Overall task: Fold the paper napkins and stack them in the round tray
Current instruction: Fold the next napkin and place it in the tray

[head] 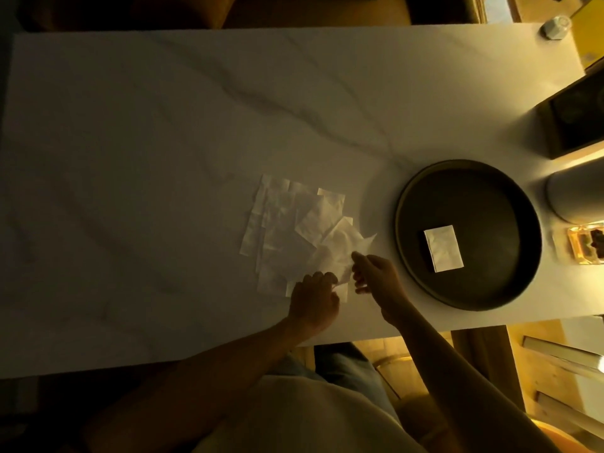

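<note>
Several white paper napkins [287, 223] lie in a loose overlapping pile on the pale marble table [163, 142]. One crumpled napkin [340, 246] lies at the pile's near right edge, and both hands pinch it. My left hand [313, 299] grips its near edge. My right hand [376, 276] holds its right side, slightly lifted. To the right stands the dark round tray [405, 204]. One folded white napkin [444, 248] lies flat inside it.
A dark box [578, 122] and a pale cylinder [575, 194] stand at the table's right edge. A small amber glass object [585, 248] sits near the tray. A small grey item [555, 26] rests at the far right corner.
</note>
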